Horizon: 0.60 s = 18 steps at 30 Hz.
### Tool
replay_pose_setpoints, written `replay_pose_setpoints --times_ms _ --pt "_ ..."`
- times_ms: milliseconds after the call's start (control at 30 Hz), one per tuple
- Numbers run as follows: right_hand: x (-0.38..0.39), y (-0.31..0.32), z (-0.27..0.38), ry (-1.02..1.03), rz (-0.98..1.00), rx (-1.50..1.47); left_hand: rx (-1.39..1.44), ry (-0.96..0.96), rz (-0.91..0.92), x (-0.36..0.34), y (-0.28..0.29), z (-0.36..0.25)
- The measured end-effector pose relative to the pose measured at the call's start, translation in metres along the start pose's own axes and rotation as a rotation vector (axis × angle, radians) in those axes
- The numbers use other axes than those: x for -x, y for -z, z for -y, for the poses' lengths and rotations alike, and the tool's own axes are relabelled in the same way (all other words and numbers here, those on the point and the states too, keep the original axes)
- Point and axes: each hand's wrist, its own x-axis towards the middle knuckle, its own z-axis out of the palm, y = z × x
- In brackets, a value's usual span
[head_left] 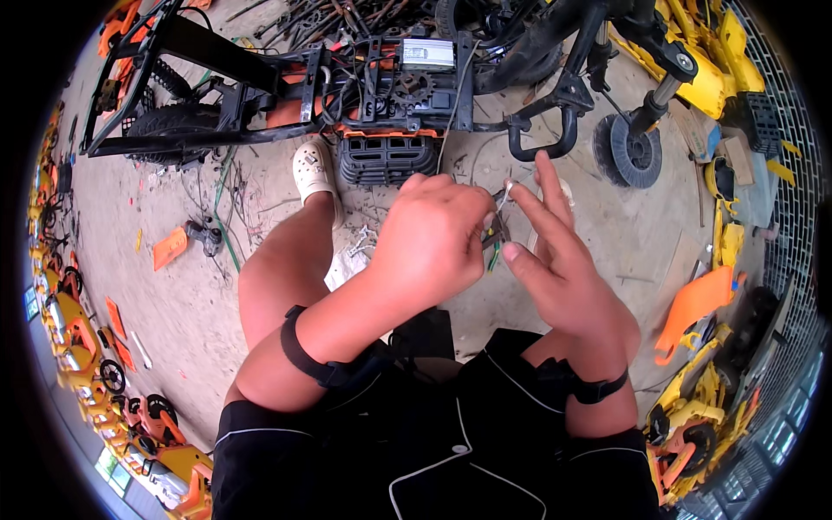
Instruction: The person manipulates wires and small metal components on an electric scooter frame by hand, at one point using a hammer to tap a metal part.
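My left hand (438, 227) is closed, its knuckles up, in front of the vehicle frame. A small dark piece with green and yellow bits (496, 238) shows beside its fingertips; most of it is hidden, and its kind is unclear. My right hand (559, 260) faces it, fingers stretched out and thumb apart. A pale wire end (508, 187) lies by the right index fingertip; whether it is held I cannot tell. Beyond both hands stands a black vehicle frame (464, 82) with exposed wiring (348, 91) and a silver box (428, 54).
A knobby tyre (173, 121) sits at the frame's left. To the right are a grey disc-shaped wheel (637, 154), yellow panels (698, 87) and an orange panel (696, 310). An orange piece (170, 249) and green wire (227, 195) lie on the concrete floor. Yellow vehicles (82, 334) line the left.
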Motion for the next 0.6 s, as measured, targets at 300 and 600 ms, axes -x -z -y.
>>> replay_pose_setpoints --times_ms 300,600 --pt "-0.001 -0.001 -0.009 -0.184 0.162 -1.411 0.917 0.530 0.274 -0.003 0.010 -0.004" --pt "-0.012 0.033 0.012 0.271 0.330 0.469 1.036 0.725 0.478 0.005 0.011 0.010"
